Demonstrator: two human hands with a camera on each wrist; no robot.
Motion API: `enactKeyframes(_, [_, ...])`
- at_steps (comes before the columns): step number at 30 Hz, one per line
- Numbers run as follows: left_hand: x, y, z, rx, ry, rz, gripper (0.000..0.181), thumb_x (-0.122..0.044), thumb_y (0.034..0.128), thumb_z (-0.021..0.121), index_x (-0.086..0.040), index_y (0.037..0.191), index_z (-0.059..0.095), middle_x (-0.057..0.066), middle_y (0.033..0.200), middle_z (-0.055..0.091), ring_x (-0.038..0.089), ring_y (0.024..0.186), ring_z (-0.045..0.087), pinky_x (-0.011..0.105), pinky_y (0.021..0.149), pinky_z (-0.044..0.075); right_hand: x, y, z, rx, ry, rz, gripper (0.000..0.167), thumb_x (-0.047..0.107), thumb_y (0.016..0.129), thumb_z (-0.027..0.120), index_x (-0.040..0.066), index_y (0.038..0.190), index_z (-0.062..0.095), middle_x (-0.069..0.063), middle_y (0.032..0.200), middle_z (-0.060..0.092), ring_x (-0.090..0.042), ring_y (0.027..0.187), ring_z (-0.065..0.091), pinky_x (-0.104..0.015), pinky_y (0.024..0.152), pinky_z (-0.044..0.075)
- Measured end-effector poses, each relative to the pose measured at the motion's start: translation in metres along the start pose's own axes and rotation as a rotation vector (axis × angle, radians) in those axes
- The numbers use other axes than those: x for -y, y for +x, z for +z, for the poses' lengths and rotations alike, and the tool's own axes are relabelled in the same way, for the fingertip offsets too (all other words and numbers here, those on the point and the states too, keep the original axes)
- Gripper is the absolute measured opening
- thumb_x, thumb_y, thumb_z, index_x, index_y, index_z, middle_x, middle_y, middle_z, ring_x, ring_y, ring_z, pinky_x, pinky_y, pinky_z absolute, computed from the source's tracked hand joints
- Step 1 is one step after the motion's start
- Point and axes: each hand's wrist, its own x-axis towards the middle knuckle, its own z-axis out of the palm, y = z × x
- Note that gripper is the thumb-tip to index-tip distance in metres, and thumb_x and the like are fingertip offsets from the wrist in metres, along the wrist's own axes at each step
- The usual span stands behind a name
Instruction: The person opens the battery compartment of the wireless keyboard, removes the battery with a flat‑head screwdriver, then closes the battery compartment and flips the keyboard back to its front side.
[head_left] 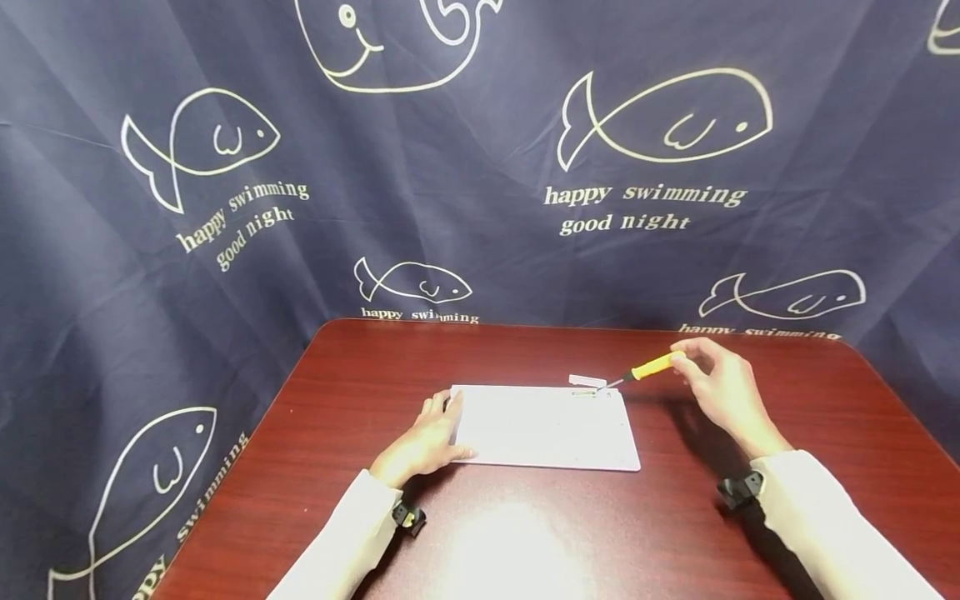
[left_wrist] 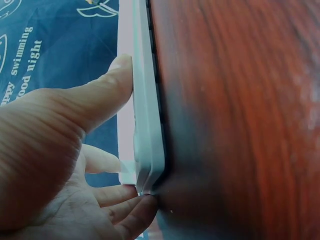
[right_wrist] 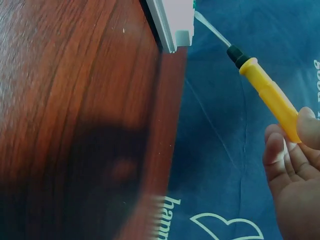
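A flat white panel-like device (head_left: 543, 427) lies on the table, with a small opening (head_left: 583, 393) at its far right edge. My left hand (head_left: 426, 437) grips its left end, thumb on the near edge and fingers around the far corner; the left wrist view shows the thumb (left_wrist: 107, 90) against its pale side (left_wrist: 150, 120). My right hand (head_left: 729, 392) pinches the end of a yellow-handled screwdriver (head_left: 656, 367), whose metal tip reaches the opening. In the right wrist view the screwdriver (right_wrist: 272, 97) slants towards the device's corner (right_wrist: 175, 25).
A small white strip, perhaps a cover (head_left: 587, 381), lies just behind the device's far edge. The reddish-brown table (head_left: 405, 354) extends around it, and a dark blue curtain (head_left: 510, 250) with fish drawings hangs behind. Each wrist wears a black camera mount.
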Motion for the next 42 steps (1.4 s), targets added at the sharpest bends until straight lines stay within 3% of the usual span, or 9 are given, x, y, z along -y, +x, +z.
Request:
enactKeyframes(8, [0.0,0.001,-0.001,0.01,0.008,-0.007,0.093,-0.033,0.0773,0.078,0.005,0.145,0.027,0.029,0.141,0.03,0.039,0.127,0.032,0.047,0.1,0.034,0.002,0.001,0.001,0.01,0.001,-0.048,0.014,0.009,0.086,0.069,0.006,0.1,0.068,-0.005,0.082,0.068,0.0,0.061,0.056,-0.015,0.058,0.04])
enactKeyframes(15, [0.003,0.002,0.0,-0.008,0.027,0.003,0.092,-0.033,0.0761,0.079,0.006,0.143,0.03,0.03,0.139,0.031,0.041,0.124,0.034,0.048,0.099,0.035,-0.001,0.002,0.003,0.029,-0.029,0.067,0.017,0.026,0.089,0.067,0.009,0.092,0.068,-0.005,0.068,0.065,-0.008,0.053,0.054,-0.02,0.051,0.038])
enactKeyframes(21, [0.002,0.002,-0.001,0.0,0.023,0.001,0.092,-0.032,0.0768,0.079,0.006,0.144,0.029,0.03,0.14,0.03,0.04,0.126,0.032,0.047,0.1,0.034,-0.005,0.0,0.0,0.032,-0.058,0.131,0.025,0.033,0.09,0.065,0.008,0.088,0.069,-0.005,0.067,0.065,-0.008,0.052,0.052,-0.022,0.049,0.037])
enactKeyframes(28, [-0.002,0.003,-0.002,0.01,0.016,0.005,0.092,-0.031,0.0775,0.078,0.007,0.144,0.028,0.03,0.141,0.03,0.04,0.127,0.031,0.047,0.1,0.034,-0.008,-0.003,-0.008,-0.026,-0.017,0.06,0.014,0.022,0.091,0.065,0.008,0.095,0.066,-0.007,0.073,0.066,-0.006,0.059,0.057,-0.018,0.057,0.038])
enactKeyframes(32, [-0.002,0.002,-0.002,0.004,0.011,0.007,0.091,-0.031,0.0768,0.079,0.007,0.143,0.029,0.03,0.14,0.03,0.04,0.126,0.032,0.047,0.099,0.034,-0.013,-0.006,-0.012,-0.048,-0.054,0.04,0.014,0.017,0.088,0.068,0.006,0.095,0.065,-0.01,0.078,0.067,-0.002,0.062,0.054,-0.018,0.058,0.037])
enactKeyframes(39, [-0.002,0.001,-0.001,0.0,0.01,0.002,0.092,-0.032,0.0765,0.079,0.006,0.144,0.029,0.03,0.139,0.031,0.04,0.125,0.033,0.047,0.099,0.035,-0.024,-0.016,-0.015,-0.008,-0.148,0.079,0.011,0.013,0.083,0.07,0.007,0.088,0.063,-0.009,0.075,0.066,-0.013,0.062,0.053,-0.026,0.057,0.037])
enactKeyframes(42, [-0.002,0.001,-0.001,0.0,0.014,0.003,0.092,-0.032,0.0765,0.079,0.006,0.144,0.03,0.03,0.139,0.031,0.041,0.124,0.033,0.047,0.099,0.035,-0.026,-0.021,-0.015,0.051,-0.182,0.103,0.009,0.01,0.078,0.071,0.009,0.081,0.062,-0.004,0.067,0.062,-0.017,0.059,0.051,-0.03,0.055,0.037])
